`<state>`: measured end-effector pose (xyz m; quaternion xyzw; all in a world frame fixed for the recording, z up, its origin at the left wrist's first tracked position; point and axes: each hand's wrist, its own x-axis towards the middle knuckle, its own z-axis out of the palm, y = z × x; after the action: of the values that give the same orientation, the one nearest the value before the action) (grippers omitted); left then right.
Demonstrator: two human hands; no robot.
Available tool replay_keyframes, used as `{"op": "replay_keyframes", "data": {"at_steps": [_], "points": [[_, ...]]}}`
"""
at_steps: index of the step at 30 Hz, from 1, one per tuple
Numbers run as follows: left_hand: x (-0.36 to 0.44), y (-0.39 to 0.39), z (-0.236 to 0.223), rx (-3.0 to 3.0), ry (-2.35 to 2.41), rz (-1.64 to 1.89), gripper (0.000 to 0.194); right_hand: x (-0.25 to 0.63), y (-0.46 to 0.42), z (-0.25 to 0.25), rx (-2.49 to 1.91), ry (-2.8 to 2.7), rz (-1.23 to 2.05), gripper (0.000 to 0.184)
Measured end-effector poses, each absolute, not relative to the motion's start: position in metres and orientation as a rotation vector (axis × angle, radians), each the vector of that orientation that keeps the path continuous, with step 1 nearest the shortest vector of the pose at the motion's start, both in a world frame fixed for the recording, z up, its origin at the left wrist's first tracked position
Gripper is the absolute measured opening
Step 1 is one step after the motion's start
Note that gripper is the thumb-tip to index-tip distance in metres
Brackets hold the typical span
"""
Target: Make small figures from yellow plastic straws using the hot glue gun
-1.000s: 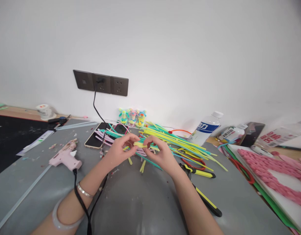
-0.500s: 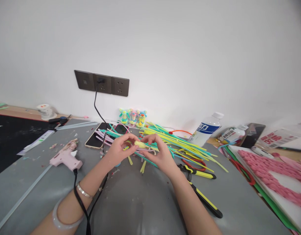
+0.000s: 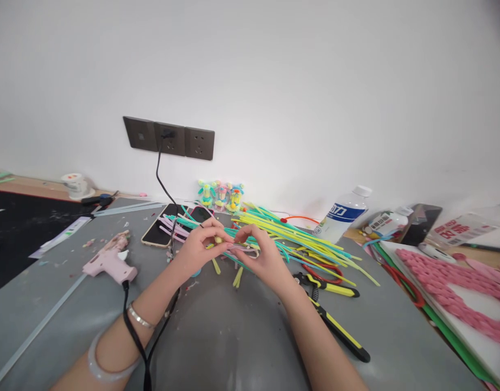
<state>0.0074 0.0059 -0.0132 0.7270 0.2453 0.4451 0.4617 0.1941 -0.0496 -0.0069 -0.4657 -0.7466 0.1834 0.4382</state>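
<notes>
Yellow piece (image 3: pixel 219 239) pinched between left hand (image 3: pixel 195 251), right hand (image 3: pixel 261 256).

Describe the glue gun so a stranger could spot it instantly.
Start at the dark wall socket panel and follow its black cord down to the grey table. Left of the left hand lies the glue gun, the only pale pink pistol-shaped tool there.

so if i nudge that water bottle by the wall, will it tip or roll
The water bottle leans tilted rather than standing square, so a nudge would probably tip it. Its round body would then likely roll toward the straws. It looks like clear thin plastic, so probably light unless full; the fill level can't be seen.
</notes>
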Motion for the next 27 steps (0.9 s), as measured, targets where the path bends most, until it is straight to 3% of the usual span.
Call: {"op": "replay_keyframes", "data": {"at_steps": [4, 15, 19, 27], "points": [[0.0075, 0.0050, -0.0133, 1.821, 0.576, 1.085, 0.009, 0.1898, -0.0478, -0.0104, -1.175, -1.817, 0.591, 0.022], [0.0070, 0.0010, -0.0080, 1.853, 0.577, 1.071, 0.020, 0.1856, -0.0463, -0.0056, -1.071, -1.643, 0.919, 0.013], [0.0062, -0.0005, -0.0077, 1.871, 0.634, 1.073, 0.031, 0.1862, -0.0477, -0.0032, -1.077, -1.624, 0.934, 0.014], [0.0034, 0.0008, -0.0051, 1.672, 0.764, 1.308, 0.026, 0.1927, -0.0462, -0.0036, -1.131, -1.688, 0.799, 0.010]]}}
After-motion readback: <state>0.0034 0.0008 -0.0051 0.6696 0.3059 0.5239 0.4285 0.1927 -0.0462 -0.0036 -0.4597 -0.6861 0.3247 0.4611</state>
